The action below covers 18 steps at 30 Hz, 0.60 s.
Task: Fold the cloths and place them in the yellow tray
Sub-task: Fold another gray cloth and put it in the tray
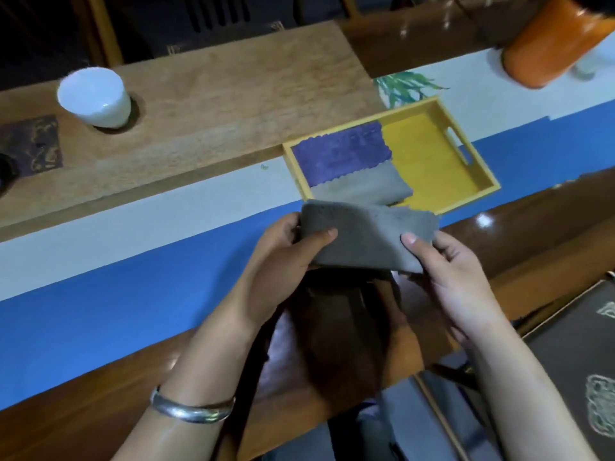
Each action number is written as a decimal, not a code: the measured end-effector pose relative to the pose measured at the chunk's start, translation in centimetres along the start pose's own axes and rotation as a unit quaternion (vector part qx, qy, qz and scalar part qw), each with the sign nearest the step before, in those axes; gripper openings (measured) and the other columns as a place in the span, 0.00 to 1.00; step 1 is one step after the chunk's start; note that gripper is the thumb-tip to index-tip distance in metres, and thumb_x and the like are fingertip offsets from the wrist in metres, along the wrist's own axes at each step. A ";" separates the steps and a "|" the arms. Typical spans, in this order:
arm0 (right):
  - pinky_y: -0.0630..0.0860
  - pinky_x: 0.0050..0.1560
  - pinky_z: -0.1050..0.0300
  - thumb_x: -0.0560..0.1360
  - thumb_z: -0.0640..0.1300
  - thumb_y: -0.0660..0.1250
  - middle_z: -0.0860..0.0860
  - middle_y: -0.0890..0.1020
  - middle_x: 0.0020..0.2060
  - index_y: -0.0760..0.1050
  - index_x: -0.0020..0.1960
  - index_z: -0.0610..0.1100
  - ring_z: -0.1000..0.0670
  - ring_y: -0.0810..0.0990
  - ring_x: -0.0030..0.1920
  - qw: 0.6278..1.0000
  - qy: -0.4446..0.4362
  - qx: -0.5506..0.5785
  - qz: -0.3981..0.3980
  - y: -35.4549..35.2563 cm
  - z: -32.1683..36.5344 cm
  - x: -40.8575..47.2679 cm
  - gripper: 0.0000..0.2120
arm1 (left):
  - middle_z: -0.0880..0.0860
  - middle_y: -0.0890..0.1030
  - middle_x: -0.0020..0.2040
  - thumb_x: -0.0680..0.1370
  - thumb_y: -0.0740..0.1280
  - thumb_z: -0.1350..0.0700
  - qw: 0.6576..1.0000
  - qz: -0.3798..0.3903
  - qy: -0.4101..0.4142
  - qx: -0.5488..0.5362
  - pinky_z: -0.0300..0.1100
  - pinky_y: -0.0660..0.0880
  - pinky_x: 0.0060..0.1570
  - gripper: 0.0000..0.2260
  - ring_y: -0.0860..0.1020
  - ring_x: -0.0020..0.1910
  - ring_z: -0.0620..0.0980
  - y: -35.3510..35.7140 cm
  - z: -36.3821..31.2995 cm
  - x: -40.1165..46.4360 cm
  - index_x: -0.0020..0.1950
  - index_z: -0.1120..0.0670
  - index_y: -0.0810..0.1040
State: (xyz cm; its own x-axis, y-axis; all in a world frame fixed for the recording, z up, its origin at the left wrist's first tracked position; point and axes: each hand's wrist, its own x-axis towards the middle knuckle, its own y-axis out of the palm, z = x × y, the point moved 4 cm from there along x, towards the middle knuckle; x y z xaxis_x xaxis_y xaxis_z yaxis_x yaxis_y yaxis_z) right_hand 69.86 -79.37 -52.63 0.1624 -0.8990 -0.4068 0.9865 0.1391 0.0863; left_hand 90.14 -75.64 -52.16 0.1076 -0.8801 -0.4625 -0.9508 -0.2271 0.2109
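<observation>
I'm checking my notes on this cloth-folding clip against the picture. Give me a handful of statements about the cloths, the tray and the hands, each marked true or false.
1. Both hands hold one grey cloth between them. True: the left hand grips its left end and the right hand its right end.
2. The yellow tray has nothing in it. False: a purple cloth and a grey folded cloth already lie in its left part.
3. The held cloth is above the near edge of the tray, not yet laid inside. True.
4. A bracelet is on the right wrist. False: it is on the left wrist.
5. A white cup stands inside the tray. False: it stands on the wooden board to the left.
</observation>
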 end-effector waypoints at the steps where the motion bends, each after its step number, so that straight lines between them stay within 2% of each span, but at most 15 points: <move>1: 0.79 0.42 0.64 0.74 0.44 0.68 0.46 0.86 0.45 0.81 0.53 0.40 0.52 0.84 0.44 1.000 -0.014 -0.021 -0.003 -1.4 1.1 1.2 0.10 | 0.54 0.86 0.48 0.77 0.67 0.61 1.000 -0.006 0.001 0.008 0.38 0.80 0.46 0.06 0.84 0.46 0.46 1.3 -0.2 1.1 0.54 0.58 0.79; 3: 0.78 0.41 0.65 0.75 0.42 0.68 0.49 0.86 0.41 0.80 0.50 0.40 0.55 0.84 0.42 0.997 -0.040 -0.066 -0.012 -3.8 3.4 3.9 0.07 | 0.50 0.85 0.42 0.76 0.69 0.60 0.999 -0.038 0.012 0.020 0.34 0.78 0.39 0.03 0.83 0.41 0.42 3.7 -0.8 3.7 0.49 0.55 0.78; 5: 0.77 0.39 0.64 0.76 0.44 0.68 0.55 0.84 0.33 0.80 0.43 0.45 0.58 0.81 0.37 0.988 -0.069 -0.135 -0.025 -5.9 5.7 6.9 0.04 | 0.48 0.84 0.38 0.76 0.70 0.59 0.995 -0.092 0.028 0.037 0.31 0.75 0.33 0.04 0.81 0.37 0.40 5.8 -1.5 6.5 0.46 0.53 0.76; 7: 0.78 0.43 0.51 0.76 0.46 0.68 0.55 0.81 0.32 0.79 0.38 0.48 0.55 0.79 0.37 0.976 -0.079 -0.199 -0.042 -7.8 7.4 10.1 0.08 | 0.47 0.82 0.37 0.76 0.70 0.56 0.987 -0.128 0.051 0.081 0.29 0.72 0.30 0.04 0.80 0.34 0.37 7.7 -2.4 9.2 0.44 0.50 0.75; 8: 0.77 0.47 0.43 0.76 0.47 0.67 0.51 0.80 0.34 0.79 0.39 0.47 0.52 0.78 0.38 0.970 -0.081 -0.224 -0.046 -8.5 8.0 11.7 0.09 | 0.46 0.81 0.35 0.77 0.69 0.55 0.982 -0.138 0.064 0.109 0.28 0.71 0.28 0.05 0.79 0.32 0.36 8.6 -2.8 10.5 0.42 0.50 0.75; 10: 0.75 0.47 0.37 0.77 0.47 0.66 0.45 0.76 0.35 0.76 0.38 0.45 0.47 0.75 0.39 0.956 -0.094 -0.272 -0.061 -9.4 9.3 14.8 0.10 | 0.47 0.78 0.33 0.77 0.69 0.53 0.971 -0.158 0.078 0.161 0.32 0.72 0.31 0.07 0.77 0.31 0.37 9.9 -3.4 13.0 0.41 0.50 0.74; 11: 0.74 0.43 0.41 0.77 0.47 0.65 0.46 0.75 0.34 0.74 0.36 0.46 0.48 0.74 0.38 0.947 -0.106 -0.295 -0.072 -9.8 9.7 16.4 0.11 | 0.48 0.76 0.32 0.77 0.69 0.51 0.965 -0.169 0.079 0.182 0.39 0.74 0.35 0.08 0.77 0.33 0.42 10.3 -3.6 14.2 0.41 0.51 0.73; 12: 0.72 0.39 0.50 0.77 0.47 0.64 0.50 0.75 0.33 0.72 0.36 0.48 0.51 0.74 0.36 0.934 -0.121 -0.326 -0.079 -10.0 10.0 17.7 0.11 | 0.47 0.75 0.32 0.76 0.69 0.50 0.958 -0.181 0.080 0.207 0.45 0.74 0.39 0.09 0.77 0.34 0.45 10.6 -3.8 15.2 0.41 0.53 0.73; 13: 0.69 0.34 0.61 0.77 0.47 0.63 0.54 0.74 0.31 0.71 0.37 0.49 0.55 0.72 0.33 0.918 -0.137 -0.363 -0.082 -10.1 10.2 18.9 0.10 | 0.47 0.75 0.31 0.76 0.69 0.49 0.949 -0.191 0.085 0.235 0.47 0.74 0.40 0.11 0.77 0.35 0.46 10.9 -3.9 16.0 0.41 0.54 0.73; 14: 0.65 0.31 0.68 0.77 0.48 0.62 0.57 0.72 0.32 0.71 0.40 0.48 0.58 0.70 0.33 0.897 -0.152 -0.406 -0.083 -10.0 10.4 20.0 0.08 | 0.48 0.77 0.32 0.76 0.69 0.49 0.941 -0.199 0.091 0.260 0.48 0.75 0.40 0.11 0.77 0.36 0.47 11.1 -4.1 16.8 0.41 0.55 0.73; 16: 0.63 0.29 0.63 0.79 0.48 0.61 0.56 0.72 0.34 0.70 0.47 0.46 0.56 0.69 0.33 0.852 -0.178 -0.488 -0.072 -9.4 10.3 21.7 0.06 | 0.53 0.80 0.37 0.76 0.67 0.50 0.923 -0.216 0.091 0.306 0.49 0.75 0.39 0.10 0.79 0.39 0.52 11.3 -4.3 17.9 0.41 0.55 0.73; 18: 0.59 0.31 0.55 0.79 0.47 0.60 0.50 0.73 0.36 0.71 0.49 0.42 0.49 0.69 0.35 0.813 -0.194 -0.545 -0.061 -8.6 10.0 23.0 0.08 | 0.57 0.80 0.38 0.76 0.66 0.51 0.891 -0.238 0.073 0.379 0.48 0.71 0.37 0.10 0.78 0.41 0.56 11.1 -4.2 18.6 0.41 0.58 0.73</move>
State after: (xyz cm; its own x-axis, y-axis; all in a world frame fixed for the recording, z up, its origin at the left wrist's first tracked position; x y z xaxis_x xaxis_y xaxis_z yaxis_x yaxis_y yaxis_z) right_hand 64.88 -105.41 -53.61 0.2522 -0.9675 -0.0163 0.4608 0.1349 -0.8772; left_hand 82.78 -96.28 -54.78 0.5345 -0.8171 -0.2160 -0.7046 -0.2897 -0.6477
